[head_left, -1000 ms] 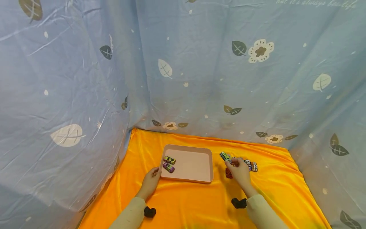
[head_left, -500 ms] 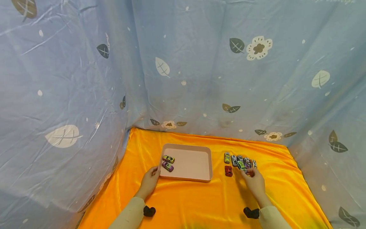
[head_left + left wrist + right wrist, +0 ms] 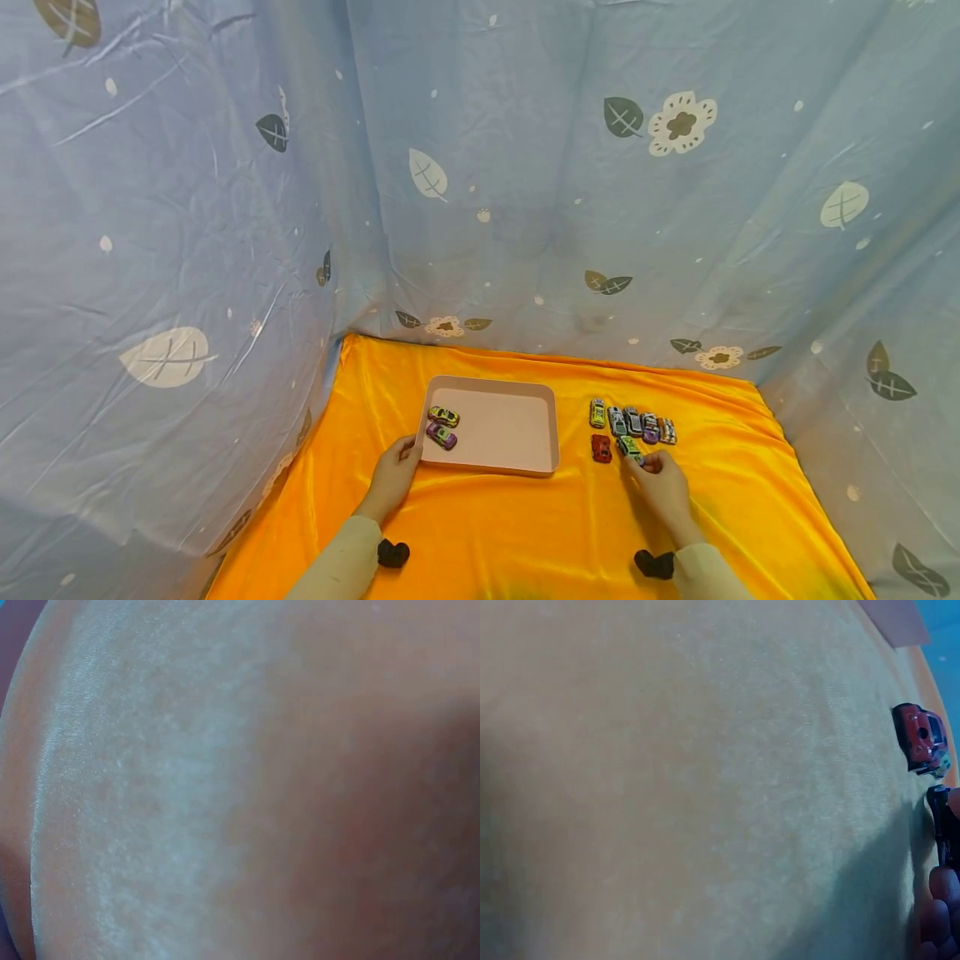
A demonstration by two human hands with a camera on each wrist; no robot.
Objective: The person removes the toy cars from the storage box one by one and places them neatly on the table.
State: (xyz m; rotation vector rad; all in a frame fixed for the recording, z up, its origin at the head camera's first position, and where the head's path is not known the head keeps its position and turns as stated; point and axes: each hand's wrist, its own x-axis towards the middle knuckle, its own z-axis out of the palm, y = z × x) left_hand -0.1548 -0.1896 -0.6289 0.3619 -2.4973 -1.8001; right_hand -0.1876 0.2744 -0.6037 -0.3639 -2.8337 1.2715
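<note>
In the head view, my right hand [image 3: 663, 487] pinches a green toy car [image 3: 628, 450] by its near end, close over the cloth. A red toy car [image 3: 602, 448] sits just to its left, and it also shows at the right edge of the right wrist view. Behind these stand several toy cars in a row, among them a yellow one [image 3: 597, 413] and an orange-and-white one [image 3: 667, 431]. My left hand [image 3: 392, 479] holds the left wall of a pink tray [image 3: 498, 468]. Inside it, a yellow toy car [image 3: 443, 417] and a purple toy car [image 3: 442, 436] lie by the left side.
An orange cloth [image 3: 495, 533] covers the table. Pale blue curtains [image 3: 487, 208] with leaf and flower prints rise behind it and on both sides. Mostly blurred cloth fills the left wrist view.
My right hand has carried the green car rightward and toward me, then slightly left, down beside the red car. My left hand stays at the tray.
</note>
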